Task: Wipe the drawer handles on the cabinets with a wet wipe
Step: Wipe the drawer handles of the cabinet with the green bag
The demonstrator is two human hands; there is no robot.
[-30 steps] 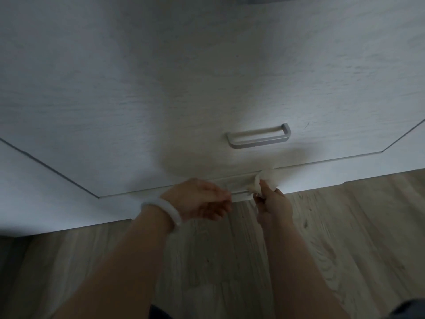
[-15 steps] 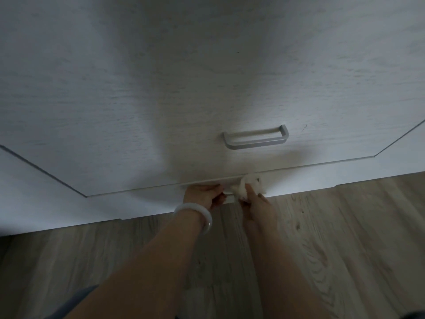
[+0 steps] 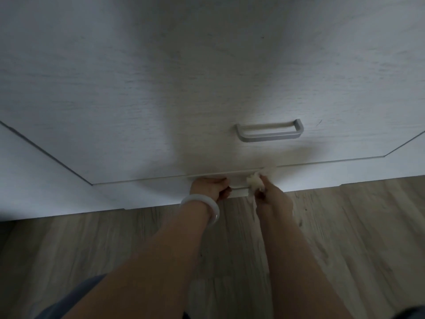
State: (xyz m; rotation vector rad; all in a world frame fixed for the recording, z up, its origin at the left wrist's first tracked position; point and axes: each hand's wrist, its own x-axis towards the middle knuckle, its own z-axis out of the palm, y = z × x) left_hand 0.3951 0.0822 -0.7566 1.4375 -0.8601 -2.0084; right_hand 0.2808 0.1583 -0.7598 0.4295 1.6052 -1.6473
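A pale wood-grain cabinet [image 3: 138, 100] fills the upper view. Its upper drawer front carries a silver bar handle [image 3: 270, 131], untouched. Below it, near the floor, the lowest drawer's silver handle [image 3: 239, 191] shows between my hands. My left hand [image 3: 210, 187], with a white bangle on the wrist, grips the left end of that low handle. My right hand [image 3: 273, 196] pinches a crumpled white wet wipe [image 3: 255, 183] against the handle's right end.
Grey-brown wood plank floor [image 3: 345, 238] runs below the cabinet's base. A cabinet side panel [image 3: 34, 176] angles off at the left and another [image 3: 409, 153] at the right. Dark clothing shows at the bottom left edge.
My left hand reached forward from mid-air and took hold of the low handle's left end. My right hand with the wipe stayed at the handle's right end, shifting slightly.
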